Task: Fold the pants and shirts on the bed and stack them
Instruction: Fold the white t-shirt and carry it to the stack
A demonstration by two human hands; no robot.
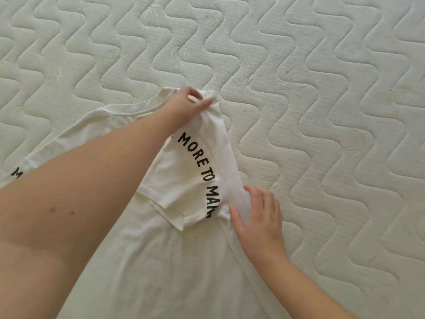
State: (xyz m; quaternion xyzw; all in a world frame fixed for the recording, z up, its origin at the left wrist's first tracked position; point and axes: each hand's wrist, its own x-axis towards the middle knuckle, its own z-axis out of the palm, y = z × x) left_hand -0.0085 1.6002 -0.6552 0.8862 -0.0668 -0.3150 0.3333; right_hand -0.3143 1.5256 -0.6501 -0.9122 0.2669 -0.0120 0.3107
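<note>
Only the first fold is under way: the left hand (pixel 184 104) pinches the white shirt (pixel 161 261) at its shoulder, the right hand (pixel 259 217) presses flat, nothing stacked on the bed (pixel 322 88).

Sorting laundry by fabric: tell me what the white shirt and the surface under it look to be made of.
The white shirt looks like thin matte cotton-type jersey: it drapes and creases softly, with a ribbed collar and black printed lettering. The exact fibre cannot be told. The mattress looks like quilted knit fabric over padding: wavy stitched channels puff up between seams, with a matte pale finish.
</note>
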